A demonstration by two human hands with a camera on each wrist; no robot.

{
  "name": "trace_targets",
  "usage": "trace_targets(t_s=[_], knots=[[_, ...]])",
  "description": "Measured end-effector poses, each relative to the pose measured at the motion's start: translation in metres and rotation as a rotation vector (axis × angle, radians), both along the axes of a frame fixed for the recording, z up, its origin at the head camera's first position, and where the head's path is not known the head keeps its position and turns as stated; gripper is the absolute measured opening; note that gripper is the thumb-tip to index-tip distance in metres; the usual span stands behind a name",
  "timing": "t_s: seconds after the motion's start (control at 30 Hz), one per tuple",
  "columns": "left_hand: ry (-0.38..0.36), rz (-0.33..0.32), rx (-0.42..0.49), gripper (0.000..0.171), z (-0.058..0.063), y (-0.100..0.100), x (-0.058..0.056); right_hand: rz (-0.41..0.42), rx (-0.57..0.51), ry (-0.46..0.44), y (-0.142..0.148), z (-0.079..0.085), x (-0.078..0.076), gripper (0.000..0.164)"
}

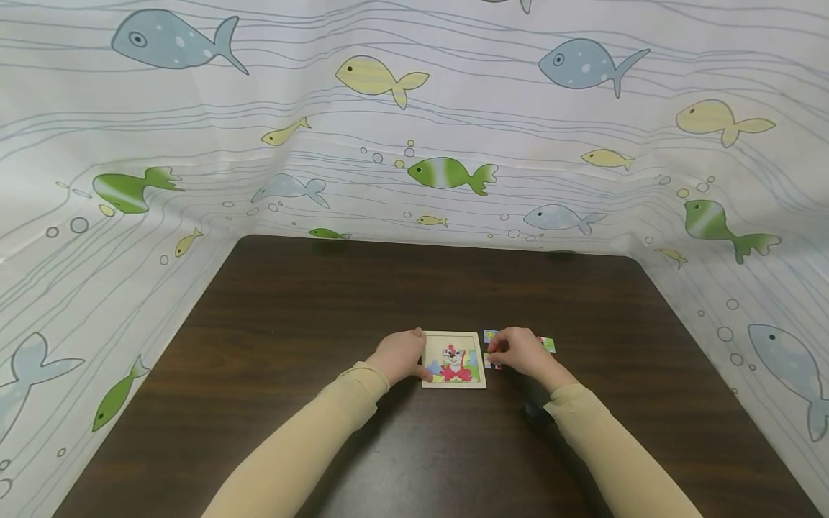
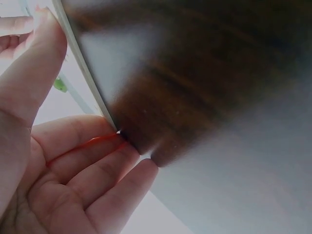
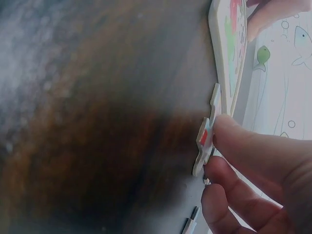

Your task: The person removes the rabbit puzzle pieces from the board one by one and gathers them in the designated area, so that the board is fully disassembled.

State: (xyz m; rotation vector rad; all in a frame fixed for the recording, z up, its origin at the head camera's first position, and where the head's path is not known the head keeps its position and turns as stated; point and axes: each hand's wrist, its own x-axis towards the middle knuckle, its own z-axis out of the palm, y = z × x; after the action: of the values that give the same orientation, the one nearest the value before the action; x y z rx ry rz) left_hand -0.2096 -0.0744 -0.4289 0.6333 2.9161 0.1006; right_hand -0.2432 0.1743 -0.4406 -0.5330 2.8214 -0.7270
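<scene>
A square wooden puzzle tray (image 1: pixel 455 334) lies flat on the dark table, its lower part filled with pieces that make a red and white animal picture (image 1: pixel 456 365). My left hand (image 1: pixel 399 357) holds the tray's left side, thumb at the near corner and fingers toward the far corner. Just right of the tray, my right hand (image 1: pixel 526 352) pinches a puzzle piece (image 3: pixel 204 139) between thumb and fingers, low over the table. In the right wrist view that piece shows nearly edge-on, with a bit of red on it. The upper part of the tray shows bare wood.
Loose pieces lie around the right hand: a blue and yellow one (image 1: pixel 488 335) beyond it and a green and red one (image 1: pixel 548 344) to its right. Brown table (image 1: pixel 311 302) extends all round. A fish-print curtain (image 1: pixel 453 122) encloses the back and sides.
</scene>
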Motion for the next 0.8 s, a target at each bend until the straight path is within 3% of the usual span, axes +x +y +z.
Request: trace_targets(t_s=[0.43, 0.8], knots=[[0.012, 0.002, 0.008, 0.081, 0.003, 0.0, 0.0, 0.01, -0.033, 0.009, -0.012, 0.007, 0.002, 0.009], [-0.001, 0.01, -0.016, 0.084, 0.005, 0.001, 0.001, 0.0, -0.064, -0.013, -0.032, 0.008, 0.003, 0.027]])
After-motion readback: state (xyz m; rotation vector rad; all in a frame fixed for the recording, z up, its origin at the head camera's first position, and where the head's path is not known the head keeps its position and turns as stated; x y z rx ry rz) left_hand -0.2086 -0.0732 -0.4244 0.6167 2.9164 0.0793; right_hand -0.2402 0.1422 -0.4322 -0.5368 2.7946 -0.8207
